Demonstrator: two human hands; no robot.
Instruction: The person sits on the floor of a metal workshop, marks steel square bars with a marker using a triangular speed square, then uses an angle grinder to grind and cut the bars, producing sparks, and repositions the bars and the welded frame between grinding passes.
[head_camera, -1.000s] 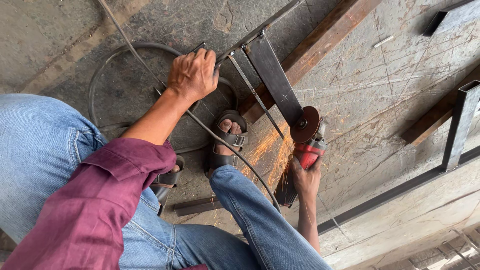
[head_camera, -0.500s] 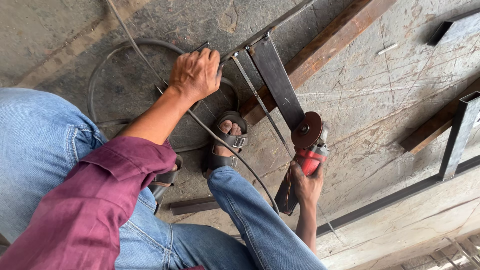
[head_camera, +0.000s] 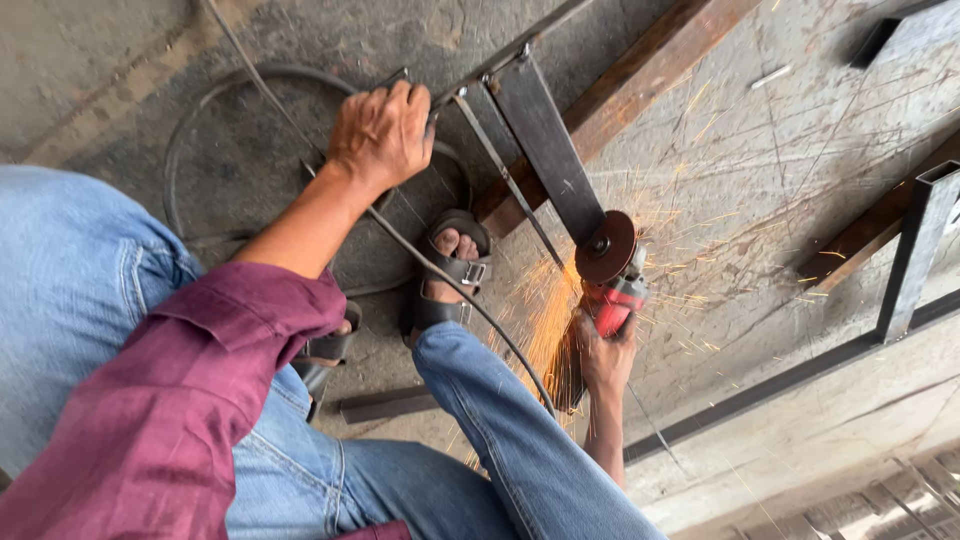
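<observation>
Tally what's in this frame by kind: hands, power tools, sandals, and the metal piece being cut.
Hands: 2 – left hand, right hand
Angle grinder: 1
Sandals: 2 – one, another
Flat steel bar under the disc: 1
Total: 6

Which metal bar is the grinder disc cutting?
The flat dark strip running down from the left hand to the disc, where sparks fly. The rusty beam behind and the square tube lie apart.
</observation>
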